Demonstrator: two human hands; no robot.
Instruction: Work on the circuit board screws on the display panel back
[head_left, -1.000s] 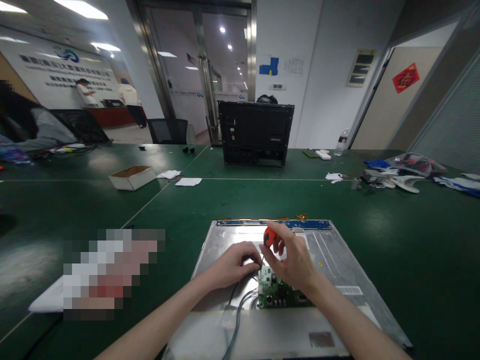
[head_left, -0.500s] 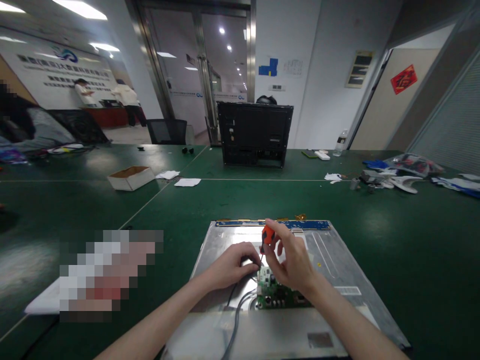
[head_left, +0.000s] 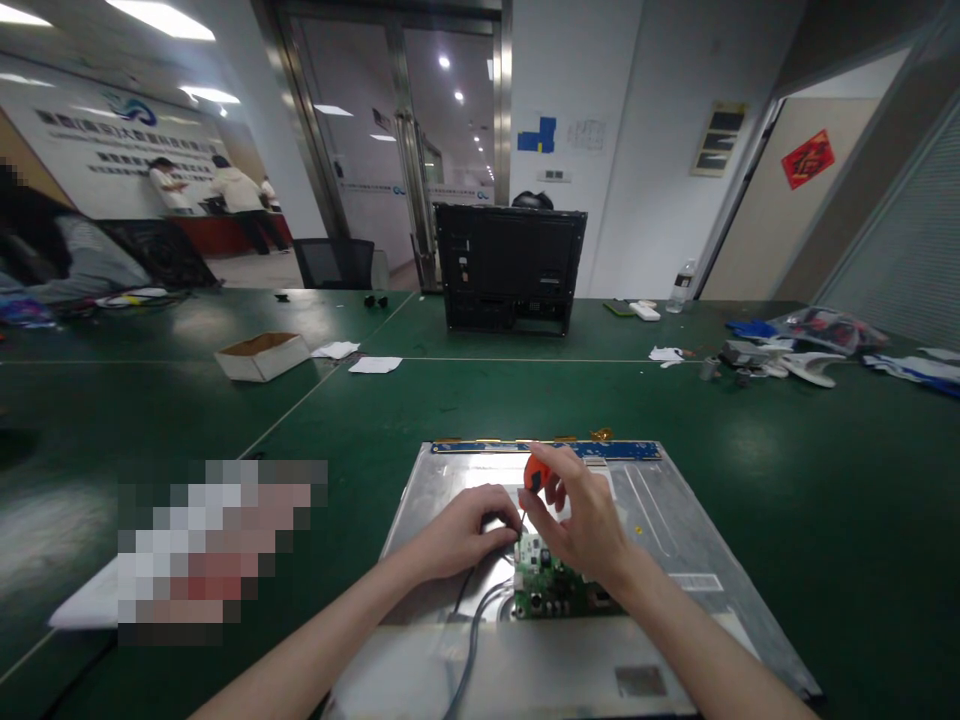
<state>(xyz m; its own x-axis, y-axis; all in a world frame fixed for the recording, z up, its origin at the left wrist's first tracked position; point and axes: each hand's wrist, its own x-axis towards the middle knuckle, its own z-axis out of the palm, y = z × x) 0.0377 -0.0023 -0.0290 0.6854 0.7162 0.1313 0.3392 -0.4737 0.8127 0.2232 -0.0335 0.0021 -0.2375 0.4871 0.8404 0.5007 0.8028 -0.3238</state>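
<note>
While the bare left hand [head_left: 472, 525] rests with curled fingers at the upper left of a green printed circuit board [head_left: 555, 592], its thumb and fingertips are drawn close, and I cannot tell whether they pinch anything. Below it, a smooth grey cable bundle [head_left: 475, 645] curves down from the board and should bend easily. Next comes a short, rounded, orange-and-black screwdriver [head_left: 535, 473], standing nearly upright with its thin shaft pointing at the board's upper left corner; the bare right hand [head_left: 589, 515] has thumb and fingers clamped around its handle. It looks light and stiff, best turned by that thick grip. The board lies on a broad silver metal panel [head_left: 660, 515], flat on the glossy green tabletop [head_left: 750, 450]; the board is probably rigid but fragile, safest by its edges, and the panel seems heavier and slick, better lifted by opposite sides. As for writing, dark Chinese lettering [head_left: 112, 145] on the far-left wall is too blurred to read through, a pale rectangular label [head_left: 697, 581] on the panel is too small, and a red paper diamond [head_left: 814, 159] at right appears to read 福.
</note>
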